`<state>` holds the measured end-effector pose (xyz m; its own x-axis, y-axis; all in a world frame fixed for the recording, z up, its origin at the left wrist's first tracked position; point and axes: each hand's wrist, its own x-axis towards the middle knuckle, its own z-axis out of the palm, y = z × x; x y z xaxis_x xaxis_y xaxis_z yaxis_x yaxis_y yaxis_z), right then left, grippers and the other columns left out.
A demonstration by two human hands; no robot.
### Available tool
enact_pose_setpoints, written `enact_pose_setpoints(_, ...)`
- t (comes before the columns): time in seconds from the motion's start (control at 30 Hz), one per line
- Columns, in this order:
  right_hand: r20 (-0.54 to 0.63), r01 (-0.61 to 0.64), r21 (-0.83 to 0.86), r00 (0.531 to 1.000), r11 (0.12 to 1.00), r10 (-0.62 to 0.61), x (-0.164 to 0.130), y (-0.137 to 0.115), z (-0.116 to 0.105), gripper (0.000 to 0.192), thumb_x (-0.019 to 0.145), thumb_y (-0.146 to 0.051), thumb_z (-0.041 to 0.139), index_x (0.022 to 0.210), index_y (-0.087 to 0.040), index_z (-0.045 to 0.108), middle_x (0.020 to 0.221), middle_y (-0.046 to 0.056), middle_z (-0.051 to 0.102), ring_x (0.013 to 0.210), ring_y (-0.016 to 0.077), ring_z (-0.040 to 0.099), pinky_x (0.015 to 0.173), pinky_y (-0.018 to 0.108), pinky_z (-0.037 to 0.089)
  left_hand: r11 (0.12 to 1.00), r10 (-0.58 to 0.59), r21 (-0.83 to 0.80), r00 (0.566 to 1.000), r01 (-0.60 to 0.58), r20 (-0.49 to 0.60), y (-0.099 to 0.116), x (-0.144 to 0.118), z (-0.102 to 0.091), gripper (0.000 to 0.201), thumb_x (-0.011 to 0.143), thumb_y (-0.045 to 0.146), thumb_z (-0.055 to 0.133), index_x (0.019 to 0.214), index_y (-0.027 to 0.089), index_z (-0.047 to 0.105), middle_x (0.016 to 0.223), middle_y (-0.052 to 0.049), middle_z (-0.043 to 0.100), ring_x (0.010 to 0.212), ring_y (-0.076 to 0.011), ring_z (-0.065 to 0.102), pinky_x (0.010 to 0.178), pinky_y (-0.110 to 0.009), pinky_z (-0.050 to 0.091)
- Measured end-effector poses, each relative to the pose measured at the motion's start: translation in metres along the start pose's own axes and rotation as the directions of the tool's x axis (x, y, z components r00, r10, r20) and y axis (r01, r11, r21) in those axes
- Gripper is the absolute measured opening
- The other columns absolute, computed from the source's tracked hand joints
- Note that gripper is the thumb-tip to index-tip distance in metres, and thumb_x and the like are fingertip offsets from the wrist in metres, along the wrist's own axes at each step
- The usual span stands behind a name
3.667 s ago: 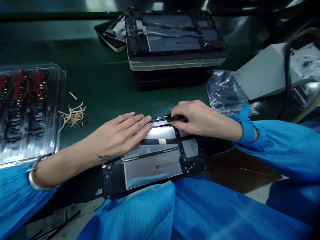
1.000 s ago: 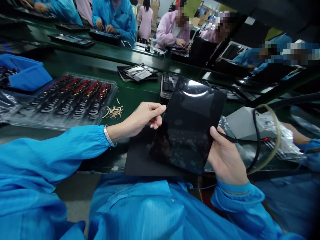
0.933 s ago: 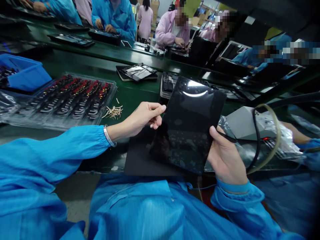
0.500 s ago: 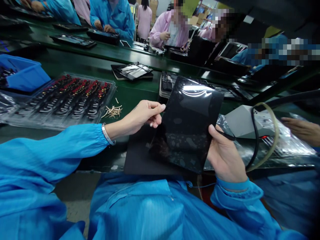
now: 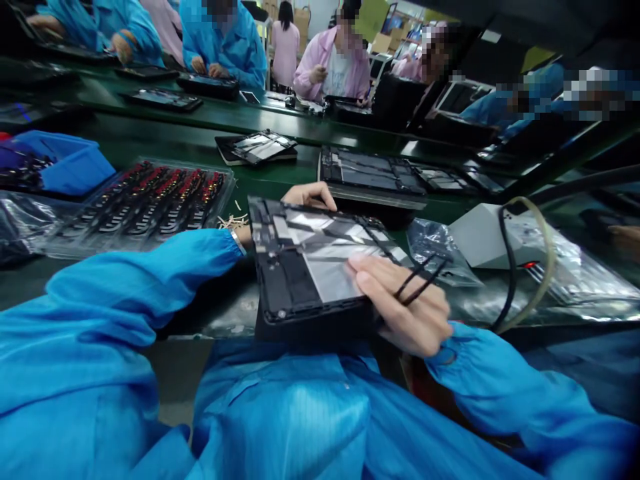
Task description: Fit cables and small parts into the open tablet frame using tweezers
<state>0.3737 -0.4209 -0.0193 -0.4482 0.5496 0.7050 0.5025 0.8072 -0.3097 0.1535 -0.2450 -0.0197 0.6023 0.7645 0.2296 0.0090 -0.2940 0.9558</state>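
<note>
An opened tablet (image 5: 290,277) is tilted in front of me, its inner side with the silvery battery and dark ribbon strips facing up. Behind its far left edge is my left hand (image 5: 311,194), fingers bent against that edge; the rest of the hand is hidden by the tablet. My right hand (image 5: 413,310) is slightly blurred over the tablet's right part, its fingertips at the battery. Black tweezers (image 5: 419,280) stick out from between the fingers of this hand, with the prongs pointing up and right.
Left are a clear tray (image 5: 150,207) of small black-and-red parts and a blue bin (image 5: 75,163). Behind the tablet lies a stack of opened tablets (image 5: 373,175). A grey box (image 5: 483,233) with cables and plastic bags stands right. Several co-workers sit across the bench.
The tablet has turned from its glossy dark face to its inner side and tipped flatter. My left hand has moved behind its far edge; my right hand has come over its inner side.
</note>
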Motion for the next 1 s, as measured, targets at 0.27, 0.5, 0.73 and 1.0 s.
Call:
enact_pose_setpoints(0.27, 0.186, 0.334, -0.327, 0.94, 0.884, -0.286, -0.037, -0.003, 0.015, 0.03, 0.094, -0.009, 0.058, 0.121, -0.013, 0.07, 0.124, 0.017, 0.072, 0.12, 0.029, 0.068, 0.102, 0.043, 0.062, 0.689, -0.242, 0.696, 0.969, 0.203, -0.043, -0.04, -0.064, -0.064, 0.039, 0.089, 0.05, 0.059, 0.105, 0.018, 0.074, 0.09, -0.007, 0.075, 0.072, -0.019, 0.068, 0.073, -0.028, 0.05)
enact_pose_setpoints(0.5, 0.267, 0.291, -0.324, 0.941, 0.9, -0.208, -0.046, -0.019, 0.033, 0.018, 0.094, -0.013, 0.062, 0.108, -0.011, 0.073, 0.117, 0.014, 0.077, 0.115, 0.0268, 0.072, 0.1, 0.04, 0.063, 0.518, -0.206, 0.834, 0.974, 0.192, -0.096, -0.051, -0.129, -0.039, 0.062, 0.098, 0.062, 0.034, 0.137, 0.021, 0.06, 0.138, -0.013, 0.058, 0.127, -0.0344, 0.052, 0.112, -0.052, 0.037)
enact_pose_setpoints(0.73, 0.231, 0.31, -0.308, 0.941, 0.899, -0.246, -0.054, -0.016, 0.046, 0.021, 0.09, -0.023, 0.073, 0.108, -0.012, 0.073, 0.121, 0.012, 0.076, 0.117, 0.0264, 0.071, 0.106, 0.042, 0.058, 0.793, -0.387, 0.395, 0.884, 0.464, -0.261, -0.035, -0.149, 0.003, 0.091, 0.079, 0.071, 0.062, 0.15, 0.022, 0.037, 0.154, -0.015, 0.046, 0.138, -0.0411, 0.046, 0.115, -0.059, 0.039)
enact_pose_setpoints(1.0, -0.01, 0.264, -0.042, 0.964, 0.963, -0.265, -0.033, 0.008, 0.039, 0.053, 0.105, -0.039, 0.046, 0.146, -0.005, 0.05, 0.107, 0.017, 0.077, 0.113, 0.0255, 0.073, 0.095, 0.04, 0.064, 0.835, -0.532, -0.247, 0.603, 0.492, -0.595, 0.055, -0.153, -0.001, 0.091, 0.07, 0.027, 0.082, 0.151, 0.034, 0.04, 0.095, 0.002, 0.072, 0.068, -0.0138, 0.067, 0.059, -0.022, 0.058)
